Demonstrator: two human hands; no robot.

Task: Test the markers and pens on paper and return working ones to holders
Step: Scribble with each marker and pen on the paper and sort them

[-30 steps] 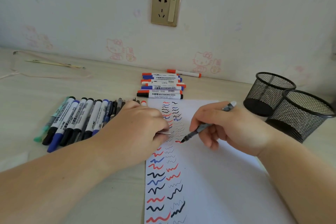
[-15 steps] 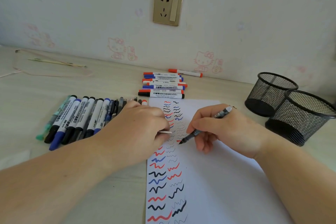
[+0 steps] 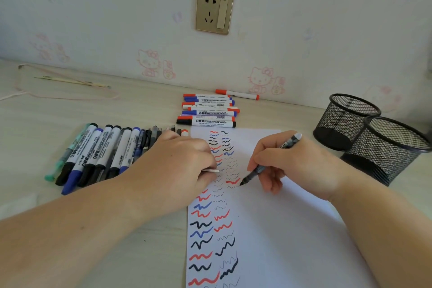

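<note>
Holders apparently empty; right hand grips pen.

"WHITEBOARD MARKER" on markers

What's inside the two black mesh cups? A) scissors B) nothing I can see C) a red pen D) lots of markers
B: both mesh cups look empty; the markers lie on the desk and the right hand holds the pen.

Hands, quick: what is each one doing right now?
Left hand: curled on a thin silvery item, resting on the paper.
Right hand: gripping a pen, tip on the paper.
</note>
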